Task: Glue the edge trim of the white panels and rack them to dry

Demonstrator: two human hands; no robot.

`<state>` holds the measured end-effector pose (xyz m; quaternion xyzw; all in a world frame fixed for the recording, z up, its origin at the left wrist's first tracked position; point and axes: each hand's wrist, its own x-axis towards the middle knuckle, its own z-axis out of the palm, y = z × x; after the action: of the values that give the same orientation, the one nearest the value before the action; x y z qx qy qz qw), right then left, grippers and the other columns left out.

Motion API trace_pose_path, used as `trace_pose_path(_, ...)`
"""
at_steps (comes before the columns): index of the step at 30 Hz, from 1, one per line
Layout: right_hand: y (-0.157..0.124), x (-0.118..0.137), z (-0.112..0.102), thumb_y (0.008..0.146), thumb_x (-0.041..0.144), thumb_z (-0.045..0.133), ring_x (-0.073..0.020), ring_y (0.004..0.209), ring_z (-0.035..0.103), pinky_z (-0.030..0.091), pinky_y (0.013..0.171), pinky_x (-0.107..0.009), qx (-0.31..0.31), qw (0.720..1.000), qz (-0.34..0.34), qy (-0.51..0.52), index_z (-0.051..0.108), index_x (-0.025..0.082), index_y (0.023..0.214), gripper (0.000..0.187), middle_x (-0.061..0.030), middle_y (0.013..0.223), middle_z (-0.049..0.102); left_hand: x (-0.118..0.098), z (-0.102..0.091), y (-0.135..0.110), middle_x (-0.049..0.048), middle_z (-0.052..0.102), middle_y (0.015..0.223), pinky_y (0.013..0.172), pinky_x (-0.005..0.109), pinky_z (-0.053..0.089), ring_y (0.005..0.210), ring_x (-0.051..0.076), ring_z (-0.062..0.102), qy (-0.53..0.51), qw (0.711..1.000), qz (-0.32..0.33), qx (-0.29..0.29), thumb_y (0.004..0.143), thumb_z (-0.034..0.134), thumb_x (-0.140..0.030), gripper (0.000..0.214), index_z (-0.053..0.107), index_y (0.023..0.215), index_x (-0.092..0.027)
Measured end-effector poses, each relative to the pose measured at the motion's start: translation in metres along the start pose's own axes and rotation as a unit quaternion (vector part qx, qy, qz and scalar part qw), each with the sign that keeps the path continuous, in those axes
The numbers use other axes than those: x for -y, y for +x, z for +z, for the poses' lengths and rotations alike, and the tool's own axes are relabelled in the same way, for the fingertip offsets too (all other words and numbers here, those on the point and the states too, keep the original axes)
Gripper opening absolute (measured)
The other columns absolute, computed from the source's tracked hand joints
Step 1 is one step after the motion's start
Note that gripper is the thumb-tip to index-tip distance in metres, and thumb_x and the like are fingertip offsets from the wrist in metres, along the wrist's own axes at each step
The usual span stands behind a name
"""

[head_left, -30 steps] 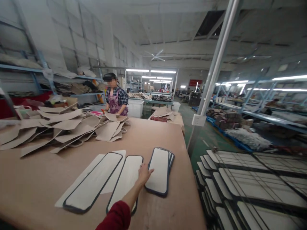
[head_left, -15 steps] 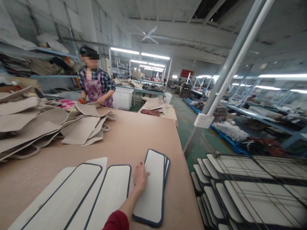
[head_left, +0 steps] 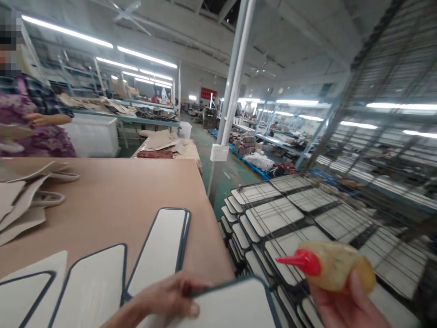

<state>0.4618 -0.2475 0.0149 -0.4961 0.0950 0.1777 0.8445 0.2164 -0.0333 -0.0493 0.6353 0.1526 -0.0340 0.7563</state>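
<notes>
My left hand [head_left: 167, 296] grips the left edge of a white panel with a dark blue border [head_left: 235, 305], thumb on top, at the bottom of the view. The panel's near part is cut off. In my right hand [head_left: 341, 305], at lower right, is a squeeze glue bottle [head_left: 341, 266], yellowish, with a red nozzle pointing left. Just beyond my left hand lies a small stack of similar bordered panels [head_left: 160, 246] on the brown table [head_left: 136, 187]. Further left rests another bordered panel [head_left: 92, 282], with one more at the corner [head_left: 23, 300].
A wire rack [head_left: 300, 214] loaded with layers of bordered panels stands right of the table. Beige cut pieces [head_left: 27, 200] lie at the table's left. Across it stands a co-worker [head_left: 37, 114]. A grey post [head_left: 234, 77] with a socket box [head_left: 219, 152] rises beyond the table's edge.
The view has turned right. My left hand has gone from the panel stack to gripping a panel nearer me and to the right. My right hand and the glue bottle have come into view.
</notes>
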Motion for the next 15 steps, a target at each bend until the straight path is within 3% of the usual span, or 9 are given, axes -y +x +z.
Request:
trace_pose_path(3, -0.007, 0.026, -0.010, 0.046, 0.039, 0.093, -0.0216, 0.082, 0.071, 0.061, 0.063, -0.027, -0.001, 0.999, 0.010, 0.050, 0.072, 0.027, 0.095, 0.055, -0.0043, 0.108, 0.072, 0.015, 0.051, 0.000, 0.0016, 0.076, 0.087, 0.077, 0.032, 0.051, 0.087, 0.028, 0.067, 0.082, 0.996, -0.038, 0.004, 0.066, 0.076, -0.043, 0.027, 0.079, 0.087, -0.026)
trace_pose_path(5, -0.005, 0.039, -0.022, 0.041, 0.036, 0.095, -0.0228, 0.081, 0.071, 0.060, 0.066, -0.027, 0.052, 0.998, -0.026, 0.028, 0.073, 0.024, 0.093, 0.057, -0.0071, 0.102, 0.073, 0.024, 0.072, 0.007, -0.0002, 0.075, 0.088, 0.076, 0.031, 0.050, 0.086, 0.026, 0.066, 0.121, 0.992, -0.027, -0.031, 0.068, 0.074, -0.044, 0.022, 0.079, 0.084, -0.029)
trace_pose_path(8, 0.005, 0.058, -0.044, 0.050, 0.033, 0.093, -0.0249, 0.085, 0.072, 0.060, 0.068, -0.028, 0.149, 0.985, -0.082, -0.008, 0.074, 0.024, 0.096, 0.051, -0.0091, 0.100, 0.073, 0.026, 0.095, 0.029, -0.0001, 0.073, 0.088, 0.070, 0.027, 0.047, 0.082, 0.022, 0.062, 0.147, 0.987, -0.008, -0.059, 0.077, 0.064, -0.049, 0.028, 0.077, 0.089, -0.028)
trace_pose_path(12, 0.013, 0.092, -0.062, 0.062, 0.028, 0.087, -0.0257, 0.085, 0.072, 0.061, 0.064, -0.028, 0.264, 0.953, -0.141, -0.035, 0.073, 0.029, 0.101, 0.042, -0.0074, 0.102, 0.073, 0.000, 0.110, 0.067, -0.0008, 0.059, 0.066, 0.056, 0.021, 0.035, 0.063, 0.014, 0.049, 0.243, 0.968, 0.063, -0.014, 0.084, 0.056, -0.050, 0.039, 0.073, 0.086, -0.015)
trace_pose_path(15, 0.012, 0.121, -0.066, 0.066, 0.029, 0.085, -0.0273, 0.090, 0.071, 0.061, 0.065, -0.028, 0.319, 0.926, -0.185, -0.077, 0.074, 0.031, 0.098, 0.034, -0.0059, 0.102, 0.073, -0.041, 0.105, 0.088, -0.0013, 0.053, 0.061, 0.056, 0.021, 0.030, 0.060, 0.011, 0.044, 0.387, 0.911, 0.140, -0.022, 0.085, 0.057, -0.031, 0.025, 0.070, 0.074, -0.013)
